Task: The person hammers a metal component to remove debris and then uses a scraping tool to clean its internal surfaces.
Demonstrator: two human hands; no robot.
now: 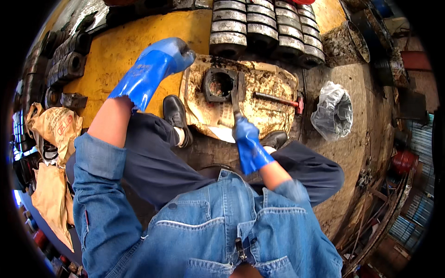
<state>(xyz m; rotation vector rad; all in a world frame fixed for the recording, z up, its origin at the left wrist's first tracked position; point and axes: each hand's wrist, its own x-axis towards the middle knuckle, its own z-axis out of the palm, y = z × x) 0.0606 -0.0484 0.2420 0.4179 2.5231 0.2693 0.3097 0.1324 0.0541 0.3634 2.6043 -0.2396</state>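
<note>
Both my hands wear blue rubber gloves with darkened fingers. My left hand (174, 52) is raised to the left of the dark square metal block (209, 85), apart from it, with its fingers curled closed; whether it holds anything is hidden. The block has a round hole and lies on a stained paper sack (273, 83). My right hand (245, 134) is closed round the handle of a long, dark, flat-bladed tool (235, 95), perhaps a scraper. Its blade lies against the block's right side. Farther right on the sack rests a hammer (278, 100) with a red head.
Rows of similar metal blocks (228, 28) stand beyond the sack, and more blocks (69, 65) at the far left. A bin lined with clear plastic (333, 111) is at the right. Brown paper bags (54, 129) stand by my left side. My shoes (175, 113) flank the sack's near edge.
</note>
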